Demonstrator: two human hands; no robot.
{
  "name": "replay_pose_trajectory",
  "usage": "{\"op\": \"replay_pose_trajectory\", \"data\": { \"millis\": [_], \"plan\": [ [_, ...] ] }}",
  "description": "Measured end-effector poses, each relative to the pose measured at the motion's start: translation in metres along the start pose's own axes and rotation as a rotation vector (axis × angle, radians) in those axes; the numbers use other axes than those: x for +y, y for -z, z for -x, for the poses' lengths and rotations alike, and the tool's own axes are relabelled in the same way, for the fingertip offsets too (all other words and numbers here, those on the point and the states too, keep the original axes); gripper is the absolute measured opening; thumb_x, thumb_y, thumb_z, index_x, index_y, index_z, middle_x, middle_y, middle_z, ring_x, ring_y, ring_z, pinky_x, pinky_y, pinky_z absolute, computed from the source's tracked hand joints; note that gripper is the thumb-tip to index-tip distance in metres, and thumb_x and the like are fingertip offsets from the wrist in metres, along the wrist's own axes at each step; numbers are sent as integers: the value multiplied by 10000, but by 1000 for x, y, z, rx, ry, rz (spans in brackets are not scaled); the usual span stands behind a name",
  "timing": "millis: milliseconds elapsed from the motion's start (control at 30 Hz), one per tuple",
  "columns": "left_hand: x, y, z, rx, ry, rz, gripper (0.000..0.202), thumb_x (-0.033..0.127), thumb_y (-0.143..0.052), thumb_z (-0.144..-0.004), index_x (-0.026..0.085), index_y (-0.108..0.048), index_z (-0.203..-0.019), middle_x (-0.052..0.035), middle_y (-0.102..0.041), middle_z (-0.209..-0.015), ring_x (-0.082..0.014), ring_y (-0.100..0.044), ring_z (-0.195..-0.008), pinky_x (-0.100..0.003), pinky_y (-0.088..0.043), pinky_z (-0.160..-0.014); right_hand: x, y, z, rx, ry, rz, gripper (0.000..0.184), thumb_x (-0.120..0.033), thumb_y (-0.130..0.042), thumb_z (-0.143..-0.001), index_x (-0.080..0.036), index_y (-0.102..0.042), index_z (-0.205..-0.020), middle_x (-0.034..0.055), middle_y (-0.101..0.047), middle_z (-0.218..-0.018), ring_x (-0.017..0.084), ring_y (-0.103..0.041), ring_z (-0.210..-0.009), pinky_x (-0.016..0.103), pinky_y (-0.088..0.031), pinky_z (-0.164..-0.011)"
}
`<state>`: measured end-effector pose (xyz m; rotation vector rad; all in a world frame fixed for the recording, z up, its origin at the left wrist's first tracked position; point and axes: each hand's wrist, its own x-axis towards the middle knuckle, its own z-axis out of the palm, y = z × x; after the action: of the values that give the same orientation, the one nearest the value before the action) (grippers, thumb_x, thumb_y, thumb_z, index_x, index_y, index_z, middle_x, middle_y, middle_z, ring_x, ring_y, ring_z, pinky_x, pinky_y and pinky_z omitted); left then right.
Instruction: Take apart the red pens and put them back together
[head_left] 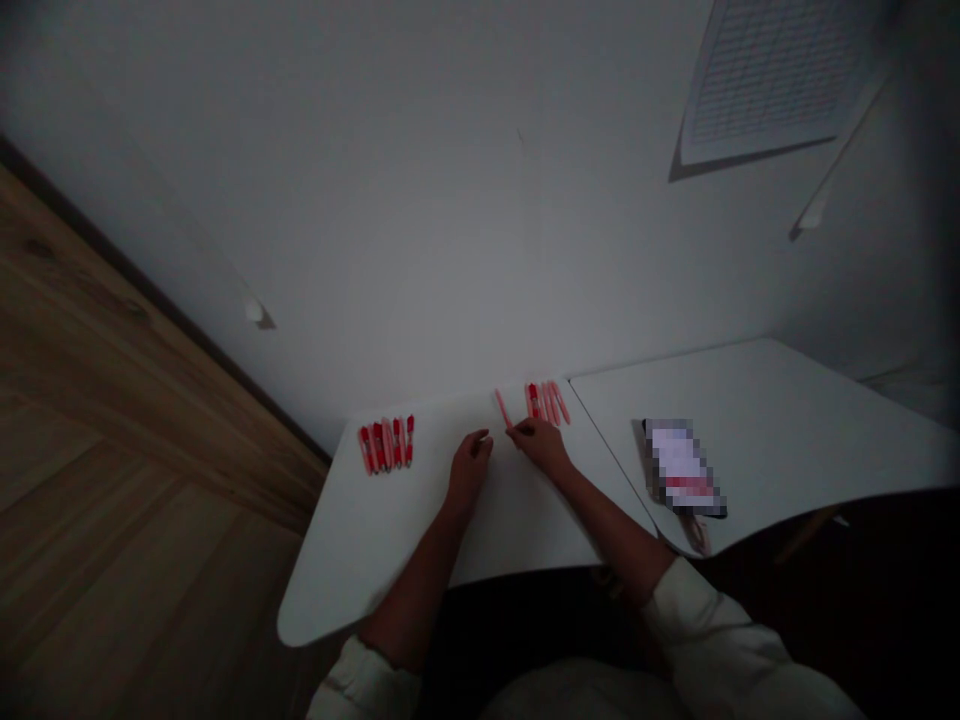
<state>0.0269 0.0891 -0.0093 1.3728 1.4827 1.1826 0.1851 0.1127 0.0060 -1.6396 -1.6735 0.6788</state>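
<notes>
My right hand (pixel 541 443) pinches the near end of a pink pen (pixel 502 405), which points away toward the wall. Just to its left, my left hand (pixel 471 462) hovers over the white table with fingers loosely bent and slightly apart, holding nothing that I can see. Beyond my right hand lies a row of several pink and red pens (pixel 551 402), partly covered by the hand. Another row of several red and pink pens (pixel 386 445) lies side by side on the left part of the table.
The white table (pixel 420 530) stands against a plain wall, its right section split off by a seam. On that section lies a phone (pixel 686 470) with a blurred screen and a strap. A printed sheet (pixel 772 80) hangs at upper right. Wooden flooring (pixel 135 540) shows at left.
</notes>
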Motion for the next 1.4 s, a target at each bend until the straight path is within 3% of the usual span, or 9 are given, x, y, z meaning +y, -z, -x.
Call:
{"op": "replay_pose_trajectory", "data": {
  "millis": [67,300,667,900,1033,1167,1267,1400],
  "plan": [
    [-2,2,4,13,-40,-53,364,389,-538,-804,192,-611,-1101,-79,-672,-933,-174,-616,-816,-305,-474,-734,-1,6,-16,34,24,213,227,-355,-554,-835,-170,-682,-863,46,-706,-868,140,-637,-813,217,-435,-734],
    [-6,-4,22,12,-174,-147,299,355,-511,-835,226,-618,-1082,-46,-671,-1004,-158,-615,-846,-297,-474,-783,-3,5,-47,14,-40,385,217,-204,-509,-828,-89,-653,-944,167,-673,-953,230,-610,-957,296,-425,-827],
    [-1,-5,28,6,-203,-154,269,314,-531,-818,244,-642,-1053,-37,-678,-1001,-156,-608,-791,-304,-469,-761,-6,-6,-38,26,-9,487,360,-99,-436,-832,-67,-509,-1183,218,-596,-1092,254,-590,-1003,308,-440,-808],
    [-2,-6,30,18,-168,-90,258,327,-561,-797,258,-661,-1025,-33,-683,-967,-163,-602,-758,-313,-463,-761,-5,-5,-38,50,47,487,403,-95,-422,-839,-65,-468,-1238,223,-585,-1094,260,-574,-1015,320,-424,-817],
    [-2,-4,29,30,-203,-118,248,323,-530,-823,251,-656,-1024,-40,-676,-986,-177,-609,-835,-318,-460,-792,-10,-2,-32,121,95,494,302,-189,-435,-888,-89,-511,-1163,197,-566,-1116,245,-535,-1054,305,-399,-842],
    [-1,13,27,136,-302,-288,234,331,-518,-836,242,-665,-994,-66,-665,-956,-203,-593,-839,-348,-443,-824,-12,-6,-4,145,232,499,234,-310,-386,-941,-164,-567,-959,111,-604,-966,201,-570,-893,269,-405,-721],
    [-1,39,23,312,-361,-537,261,335,-499,-845,217,-661,-1011,-111,-634,-949,-257,-559,-948,-399,-392,-909,-8,-14,26,103,354,462,235,-329,-388,-945,-185,-567,-895,78,-610,-890,175,-570,-816,243,-384,-661],
    [-1,75,16,440,-293,-831,331,324,-471,-844,152,-631,-1078,-177,-578,-1101,-341,-486,-1097,-490,-342,-946,-5,-24,54,51,465,385,243,-320,-399,-940,-191,-586,-853,62,-617,-838,156,-569,-781,229,-368,-632]
  ]
}}
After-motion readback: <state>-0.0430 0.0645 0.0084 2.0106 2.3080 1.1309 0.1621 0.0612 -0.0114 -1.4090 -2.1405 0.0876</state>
